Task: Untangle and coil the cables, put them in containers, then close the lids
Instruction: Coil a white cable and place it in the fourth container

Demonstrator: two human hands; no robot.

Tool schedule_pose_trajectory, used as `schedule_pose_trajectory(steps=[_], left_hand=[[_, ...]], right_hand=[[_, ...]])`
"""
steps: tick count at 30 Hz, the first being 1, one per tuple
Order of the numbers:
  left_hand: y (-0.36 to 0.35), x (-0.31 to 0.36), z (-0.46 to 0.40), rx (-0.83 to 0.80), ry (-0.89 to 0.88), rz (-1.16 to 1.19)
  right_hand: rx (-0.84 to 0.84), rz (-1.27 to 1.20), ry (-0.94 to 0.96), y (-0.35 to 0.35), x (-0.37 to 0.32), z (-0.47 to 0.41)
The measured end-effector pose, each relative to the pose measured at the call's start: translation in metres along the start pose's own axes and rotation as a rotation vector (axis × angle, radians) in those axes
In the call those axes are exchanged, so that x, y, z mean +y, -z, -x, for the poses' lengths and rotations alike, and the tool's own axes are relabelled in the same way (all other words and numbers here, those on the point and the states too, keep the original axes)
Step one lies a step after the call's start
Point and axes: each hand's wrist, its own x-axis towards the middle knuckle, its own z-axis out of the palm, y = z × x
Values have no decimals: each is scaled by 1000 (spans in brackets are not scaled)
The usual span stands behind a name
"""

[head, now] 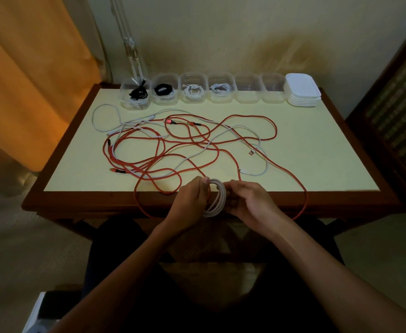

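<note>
Your left hand [192, 198] and right hand [250, 200] share a grip on a white coil [215, 200] at the 6 o'clock edge of the surface [317, 145], fingers closed around its smooth round loops. Just beyond, toward 12 o'clock, a loose tangle of red cables [173, 145] and white cables [233, 140] sprawls across the pale top; one red loop [303, 200] droops over the near wooden rim. Along the far edge stand six clear plastic containers [247, 88], the four at 11 o'clock already filled, with stacked white lids [301, 90] at 1 o'clock. Bare room lies at 3 o'clock.
</note>
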Motion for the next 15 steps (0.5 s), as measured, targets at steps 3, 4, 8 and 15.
schedule_pose_trajectory(steps=[3,4,8,15], left_hand=[[-2,-6,0,-17,38,-79],[-3,-7,1,-21,40,-97],[-4,-8,2,-68,44,199],[-12,-8,1,-40,94,379]], right_hand=[[-45,66,11,-7,-2,4],[-44,99,4,-8,-3,4],[-91,-280,-101,-8,-3,0],[-15,-283,-69,-13,1,-4]])
